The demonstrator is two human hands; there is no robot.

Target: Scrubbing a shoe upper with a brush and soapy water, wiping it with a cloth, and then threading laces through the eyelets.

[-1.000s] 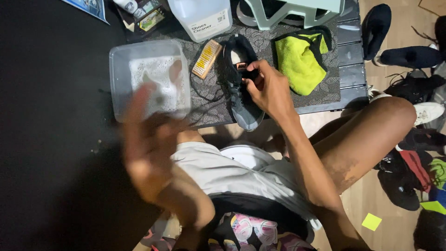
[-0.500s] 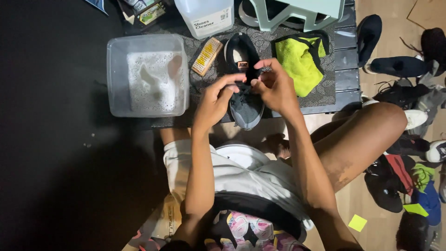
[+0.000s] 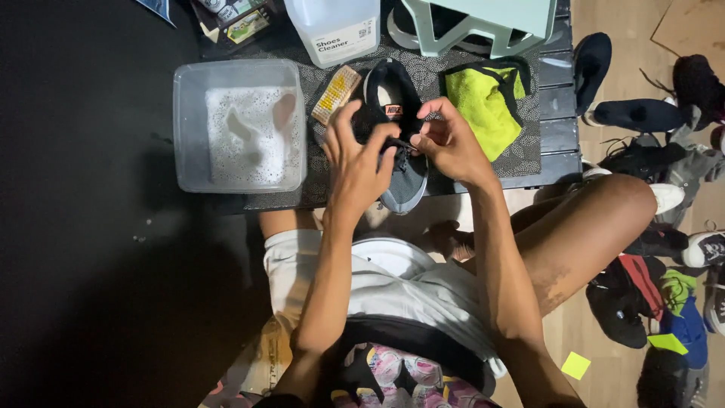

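Black shoe (image 3: 398, 143) half hidden under both hands.

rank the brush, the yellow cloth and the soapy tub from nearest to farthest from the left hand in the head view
From the left hand, on the dark shoe:
1. Brush, just above the hand, beside the shoe.
2. Soapy tub, to the left.
3. Yellow cloth, to the right, past the right hand.

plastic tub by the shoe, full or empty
Partly filled: the clear plastic tub holds white foamy water across its bottom, left of the dark shoe that both hands work on.
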